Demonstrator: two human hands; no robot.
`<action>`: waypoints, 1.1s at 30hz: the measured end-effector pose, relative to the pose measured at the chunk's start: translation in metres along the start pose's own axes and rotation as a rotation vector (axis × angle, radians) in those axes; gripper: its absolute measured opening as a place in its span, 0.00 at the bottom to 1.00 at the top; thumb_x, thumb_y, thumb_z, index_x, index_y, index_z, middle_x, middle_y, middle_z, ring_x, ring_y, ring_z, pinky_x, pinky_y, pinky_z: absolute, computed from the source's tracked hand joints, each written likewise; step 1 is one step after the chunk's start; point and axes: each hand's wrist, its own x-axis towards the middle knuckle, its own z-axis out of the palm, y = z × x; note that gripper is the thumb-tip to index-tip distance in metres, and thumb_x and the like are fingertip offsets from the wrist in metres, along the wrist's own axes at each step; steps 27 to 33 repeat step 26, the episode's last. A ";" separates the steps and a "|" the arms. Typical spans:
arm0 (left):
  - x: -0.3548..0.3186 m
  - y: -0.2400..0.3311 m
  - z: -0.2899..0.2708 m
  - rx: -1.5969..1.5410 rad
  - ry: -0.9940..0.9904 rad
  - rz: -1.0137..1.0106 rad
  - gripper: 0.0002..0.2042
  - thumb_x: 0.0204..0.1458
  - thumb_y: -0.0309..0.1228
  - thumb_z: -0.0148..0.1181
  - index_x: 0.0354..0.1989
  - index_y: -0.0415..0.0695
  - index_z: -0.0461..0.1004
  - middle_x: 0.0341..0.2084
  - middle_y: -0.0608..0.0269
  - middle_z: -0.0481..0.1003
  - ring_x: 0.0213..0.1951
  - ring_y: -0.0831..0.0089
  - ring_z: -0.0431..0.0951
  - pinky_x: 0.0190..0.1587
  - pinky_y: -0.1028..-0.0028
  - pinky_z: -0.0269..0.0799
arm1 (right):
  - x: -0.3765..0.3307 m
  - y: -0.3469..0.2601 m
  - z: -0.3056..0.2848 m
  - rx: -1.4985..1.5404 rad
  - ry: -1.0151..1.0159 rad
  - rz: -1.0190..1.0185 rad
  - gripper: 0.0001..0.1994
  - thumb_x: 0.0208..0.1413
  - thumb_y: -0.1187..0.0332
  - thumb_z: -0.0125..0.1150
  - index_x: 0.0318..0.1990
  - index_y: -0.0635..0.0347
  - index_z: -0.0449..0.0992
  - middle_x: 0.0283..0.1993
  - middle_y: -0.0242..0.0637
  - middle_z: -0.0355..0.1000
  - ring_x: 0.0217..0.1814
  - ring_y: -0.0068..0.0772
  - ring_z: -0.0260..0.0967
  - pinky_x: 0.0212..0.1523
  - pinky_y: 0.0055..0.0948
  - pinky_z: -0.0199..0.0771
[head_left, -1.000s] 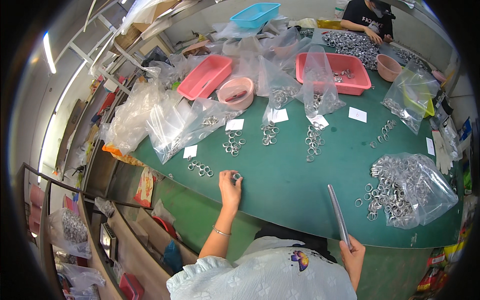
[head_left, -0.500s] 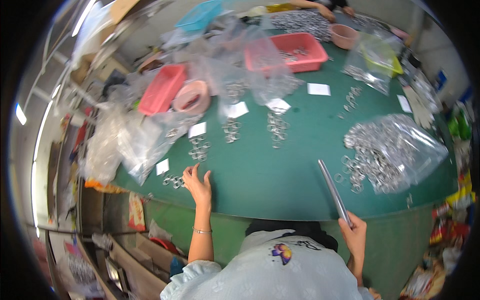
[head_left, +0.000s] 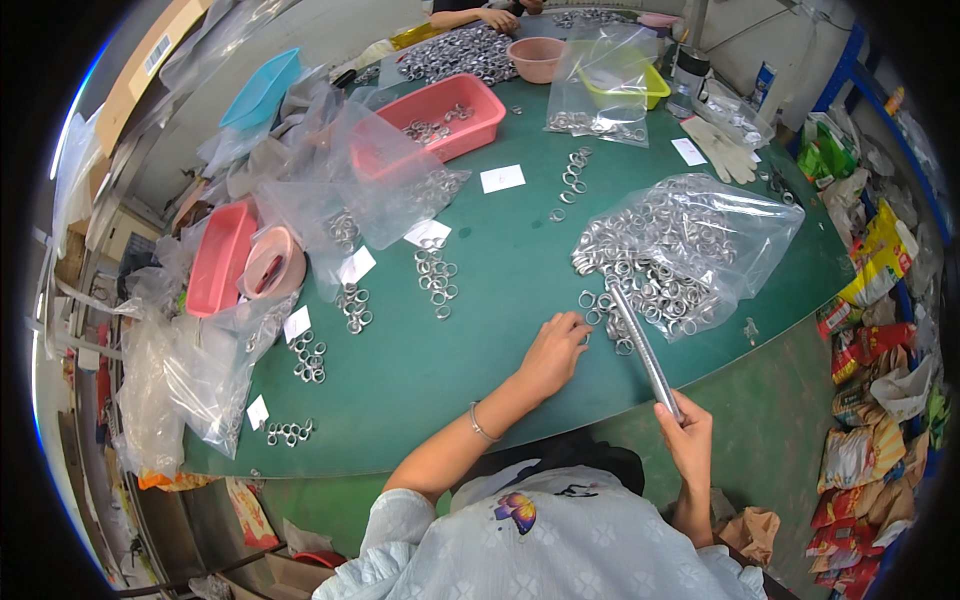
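Observation:
My right hand grips the lower end of a metal ring mandrel, a long tapered silver rod that slants up and left over the edge of a ring pile. My left hand is at the pile's near left side, fingers bent and pinched on a small silver ring, partly hidden by the fingertips. Loose silver rings spill from a clear plastic bag lying on the green table. Another small group of rings lies at the table's near left edge.
Rows of rings lie by white paper slips. Farther back stand a red tray, a pink bowl and a green basket. Clear bags and a glove lie around. Another person's hand rests at the far edge.
My left hand has left the rings at the near left and reached right to the big pile. The mandrel's tip is now over the pile's edge. The view has turned right.

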 end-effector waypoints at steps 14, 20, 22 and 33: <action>-0.013 0.033 -0.073 -1.323 0.255 -0.660 0.12 0.51 0.24 0.56 0.43 0.34 0.71 0.34 0.59 0.74 0.36 0.76 0.74 0.44 0.77 0.70 | 0.000 -0.030 0.003 -0.278 -0.200 -0.280 0.13 0.42 0.73 0.66 0.37 0.66 0.76 0.19 0.39 0.66 0.18 0.18 0.60 0.21 0.20 0.61; -0.019 0.070 -0.060 -1.252 -0.029 -0.590 0.14 0.43 0.18 0.61 0.40 0.33 0.73 0.36 0.61 0.73 0.39 0.74 0.73 0.45 0.76 0.69 | -0.003 -0.053 0.018 -0.413 -0.166 -0.439 0.14 0.41 0.69 0.67 0.37 0.59 0.76 0.20 0.41 0.70 0.15 0.36 0.65 0.19 0.27 0.63; -0.023 0.075 -0.054 -1.296 0.024 -0.552 0.14 0.42 0.18 0.62 0.41 0.33 0.73 0.36 0.61 0.72 0.40 0.73 0.73 0.45 0.75 0.69 | -0.004 -0.060 0.021 -0.441 -0.165 -0.454 0.14 0.41 0.67 0.68 0.38 0.58 0.76 0.20 0.40 0.70 0.16 0.38 0.66 0.18 0.28 0.63; -0.022 0.071 -0.062 -1.296 -0.038 -0.538 0.15 0.43 0.19 0.62 0.42 0.34 0.73 0.38 0.60 0.71 0.42 0.72 0.72 0.47 0.74 0.68 | -0.007 -0.064 0.022 -0.483 -0.160 -0.471 0.15 0.42 0.65 0.67 0.38 0.57 0.76 0.20 0.41 0.70 0.16 0.38 0.67 0.19 0.28 0.64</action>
